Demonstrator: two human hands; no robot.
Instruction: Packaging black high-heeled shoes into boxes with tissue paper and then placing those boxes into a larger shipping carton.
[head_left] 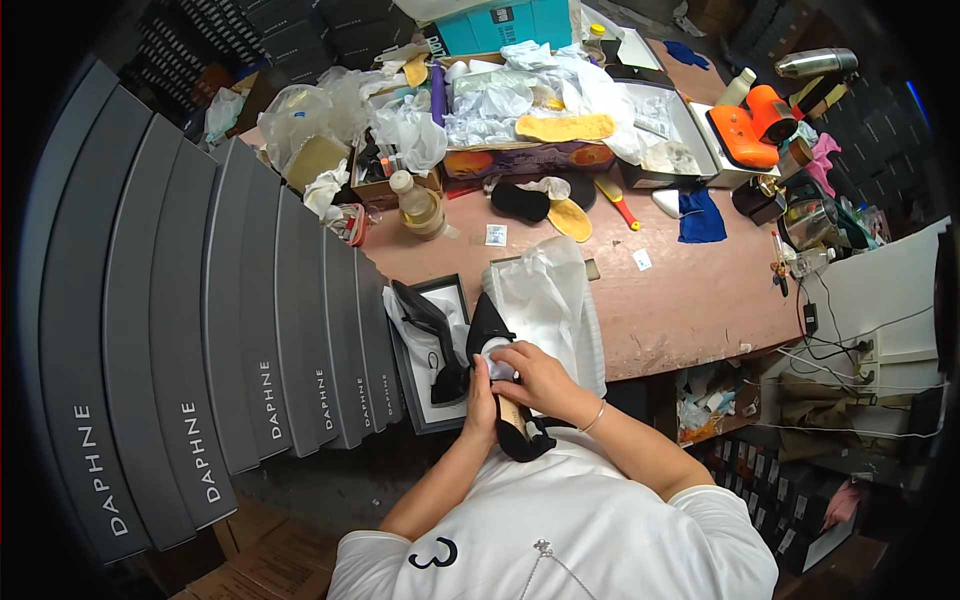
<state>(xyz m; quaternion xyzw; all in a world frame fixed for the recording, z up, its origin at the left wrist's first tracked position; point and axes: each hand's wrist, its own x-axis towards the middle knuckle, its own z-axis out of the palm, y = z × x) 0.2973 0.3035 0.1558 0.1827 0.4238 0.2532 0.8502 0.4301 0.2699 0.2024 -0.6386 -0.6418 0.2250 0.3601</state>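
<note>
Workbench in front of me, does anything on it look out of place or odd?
Mostly clutter: crumpled white wrapping is heaped above the rim of the patterned box, looking overfilled, with a yellow pad at its front edge. A small white packet lies loose on the workbench.

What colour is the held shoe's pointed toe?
The held shoe's pointed toe is black; best seen in the head view.

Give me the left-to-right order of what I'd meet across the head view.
Gray boxes → unheld black shoe → held black shoe → red-and-yellow tool → blue cloth → clear bottle.
</note>
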